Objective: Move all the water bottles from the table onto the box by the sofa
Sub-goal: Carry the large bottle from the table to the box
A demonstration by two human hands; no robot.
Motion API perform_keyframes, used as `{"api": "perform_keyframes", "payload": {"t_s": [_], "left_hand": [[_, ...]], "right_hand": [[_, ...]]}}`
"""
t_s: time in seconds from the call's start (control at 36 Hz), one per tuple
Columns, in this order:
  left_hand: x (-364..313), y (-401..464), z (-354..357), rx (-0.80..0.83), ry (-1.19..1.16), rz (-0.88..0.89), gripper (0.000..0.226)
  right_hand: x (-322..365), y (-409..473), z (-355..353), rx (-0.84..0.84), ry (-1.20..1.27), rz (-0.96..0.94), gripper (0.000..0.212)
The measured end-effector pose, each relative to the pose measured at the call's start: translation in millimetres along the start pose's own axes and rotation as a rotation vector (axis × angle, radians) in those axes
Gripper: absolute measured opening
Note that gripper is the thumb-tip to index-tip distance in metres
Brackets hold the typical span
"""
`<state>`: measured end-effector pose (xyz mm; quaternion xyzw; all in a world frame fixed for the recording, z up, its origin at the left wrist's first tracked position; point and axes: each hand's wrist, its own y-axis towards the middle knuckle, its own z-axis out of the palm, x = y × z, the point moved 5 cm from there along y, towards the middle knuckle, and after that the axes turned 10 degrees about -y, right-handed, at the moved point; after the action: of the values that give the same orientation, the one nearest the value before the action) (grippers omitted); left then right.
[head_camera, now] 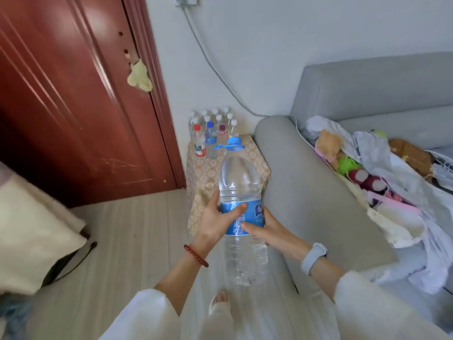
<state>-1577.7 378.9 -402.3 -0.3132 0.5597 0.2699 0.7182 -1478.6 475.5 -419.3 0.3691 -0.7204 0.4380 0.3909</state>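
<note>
Clear plastic, blue cap, blue label: large water bottle [241, 209] carried upright in mid-air, gripped at the label by both hands. Left hand [215, 218] wrapped round the label's near side, thumb curled across the front; right hand [267, 228] cupping the other side, fingers curled behind and thumb on the label. Held above the wooden floor [137, 231], just short of the cloth-covered box [255, 158] that stands between the sofa [318, 182] arm and the red door [73, 94].

Already standing on the box: a cluster of small bottles [212, 130] (white, red, blue and purple caps), crowded toward the wall side, with the near part of the top bare. Judging by that, well along, this big one probably among the last. Not yet set down. No table in view, so impossible to tell how many bottles remain on it.
</note>
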Motion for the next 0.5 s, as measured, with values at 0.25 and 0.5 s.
{"api": "perform_keyframes", "payload": {"t_s": [0.25, 0.5], "left_hand": [[-21, 202, 18, 0.074, 0.032, -0.107, 0.049], [-18, 375, 66, 0.179, -0.002, -0.137, 0.046]], "right_hand": [[43, 161, -95, -0.009, 0.043, 0.006, 0.027], [17, 320, -201, -0.084, 0.131, 0.065, 0.050]]}}
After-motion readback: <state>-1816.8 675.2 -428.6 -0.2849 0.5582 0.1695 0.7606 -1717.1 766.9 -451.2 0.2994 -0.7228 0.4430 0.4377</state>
